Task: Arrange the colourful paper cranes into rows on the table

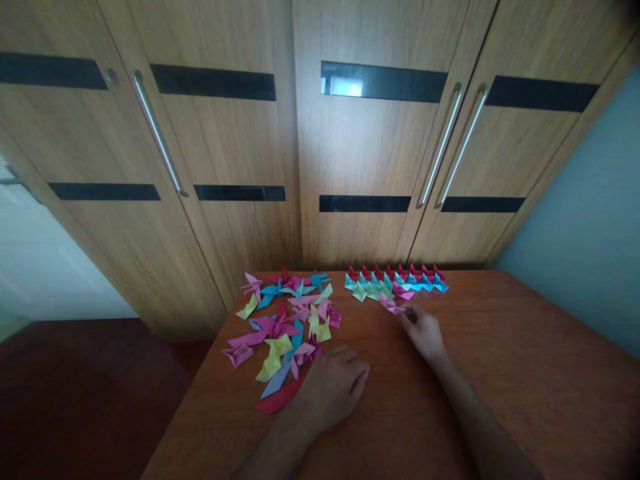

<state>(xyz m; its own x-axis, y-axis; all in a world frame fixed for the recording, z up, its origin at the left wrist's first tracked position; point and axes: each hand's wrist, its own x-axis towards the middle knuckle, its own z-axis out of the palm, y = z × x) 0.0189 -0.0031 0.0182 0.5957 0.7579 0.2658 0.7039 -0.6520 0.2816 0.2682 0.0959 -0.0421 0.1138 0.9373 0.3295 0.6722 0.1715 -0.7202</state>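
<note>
Between the thumb and fingers of my right hand (pixel 424 333) is the right end of a pink folded paper piece (pixel 391 305), just in front of the arranged rows. My left hand (pixel 340 385) rests over the table at the right edge of a loose pile, its fingers curled and whatever is beneath them hidden. Yellow (pixel 274 357), pink, blue and red (pixel 280 397) folded papers lie scattered in that pile. At the back stand rows of red (pixel 389 272), blue (pixel 434 283) and green (pixel 373 291) pieces, with a magenta piece (pixel 403 291) beside the green ones.
The brown wooden table (pixel 510 373) reaches back to a wooden wardrobe (pixel 360 233) with metal handles and black strips. A white door (pixel 55 267) is at the left, a blue-grey wall (pixel 585 227) at the right, and dark red floor (pixel 90 393) lies left of the table.
</note>
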